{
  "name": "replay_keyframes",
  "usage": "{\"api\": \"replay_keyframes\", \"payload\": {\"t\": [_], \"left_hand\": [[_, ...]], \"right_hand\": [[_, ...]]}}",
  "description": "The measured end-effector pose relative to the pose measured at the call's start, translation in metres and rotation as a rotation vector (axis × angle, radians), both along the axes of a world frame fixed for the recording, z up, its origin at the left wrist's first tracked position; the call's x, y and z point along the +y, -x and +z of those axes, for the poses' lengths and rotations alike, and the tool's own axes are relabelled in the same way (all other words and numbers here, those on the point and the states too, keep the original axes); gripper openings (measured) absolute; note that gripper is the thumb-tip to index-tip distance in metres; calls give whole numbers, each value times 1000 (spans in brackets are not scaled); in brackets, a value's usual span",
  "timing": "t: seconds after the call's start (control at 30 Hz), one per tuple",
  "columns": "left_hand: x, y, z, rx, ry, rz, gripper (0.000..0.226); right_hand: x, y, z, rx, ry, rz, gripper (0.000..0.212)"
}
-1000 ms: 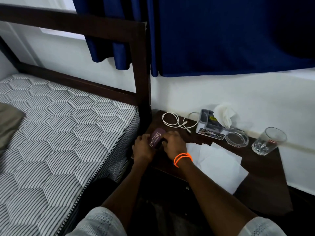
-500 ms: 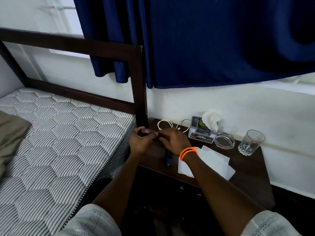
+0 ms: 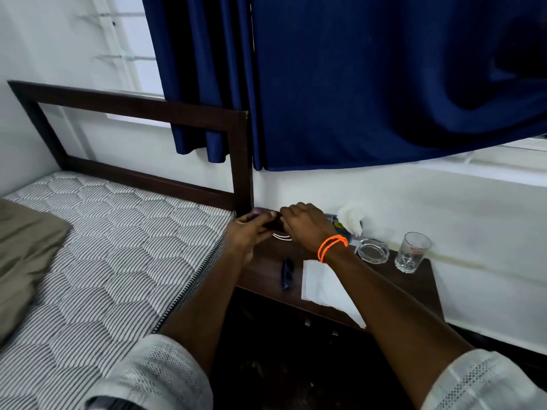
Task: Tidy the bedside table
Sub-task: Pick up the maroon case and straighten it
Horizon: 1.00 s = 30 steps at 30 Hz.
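My left hand [image 3: 251, 232] and my right hand [image 3: 305, 224] meet over the back left corner of the dark wooden bedside table [image 3: 414, 287]. Between them they hold a small maroon case [image 3: 260, 213], mostly hidden by the fingers. Under the hands lies a white cable [image 3: 282, 236]. Dark sunglasses [image 3: 286, 273] lie near the table's front edge, beside white paper sheets [image 3: 322, 287]. Further right stand a tissue box [image 3: 350, 223], a glass ashtray [image 3: 373, 250] and a drinking glass [image 3: 413, 251].
The bed with a striped mattress [image 3: 118, 247] and dark headboard post [image 3: 241, 161] stands directly left of the table. A blue curtain [image 3: 355, 78] hangs above. The white wall runs behind the table. An olive pillow [image 3: 23, 255] lies at the left.
Both hands have moved with the maroon case from the table's front toward the back left corner. The sunglasses they were covering now lie uncovered. The view has tilted upward.
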State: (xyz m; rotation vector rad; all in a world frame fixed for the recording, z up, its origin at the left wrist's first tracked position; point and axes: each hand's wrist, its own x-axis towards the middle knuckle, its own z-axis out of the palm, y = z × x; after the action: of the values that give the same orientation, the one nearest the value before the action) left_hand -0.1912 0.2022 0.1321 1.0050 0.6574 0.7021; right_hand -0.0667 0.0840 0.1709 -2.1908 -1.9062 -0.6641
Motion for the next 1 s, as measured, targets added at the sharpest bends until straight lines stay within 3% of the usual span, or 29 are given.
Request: {"api": "replay_keyframes", "payload": {"t": [0.23, 0.47, 0.77, 0.87, 0.93, 1.0], "left_hand": [[-7, -3, 18, -89, 46, -27, 50], [-12, -8, 29, -83, 57, -45, 36], [-15, -10, 44, -69, 87, -21, 44], [-16, -8, 48, -77, 104, -32, 32], [-16, -6, 49, -128, 119, -55, 13], [-15, -5, 49, -187, 143, -73, 11]], "right_hand": [[-4, -5, 22, -150, 34, 9, 26], [-11, -9, 26, -147, -5, -6, 21], [-8, -17, 35, -170, -11, -6, 26], [-9, -21, 35, 14, -86, 23, 30], [-11, -24, 32, 283, -182, 9, 34], [-11, -25, 29, 562, -272, -24, 41]]}}
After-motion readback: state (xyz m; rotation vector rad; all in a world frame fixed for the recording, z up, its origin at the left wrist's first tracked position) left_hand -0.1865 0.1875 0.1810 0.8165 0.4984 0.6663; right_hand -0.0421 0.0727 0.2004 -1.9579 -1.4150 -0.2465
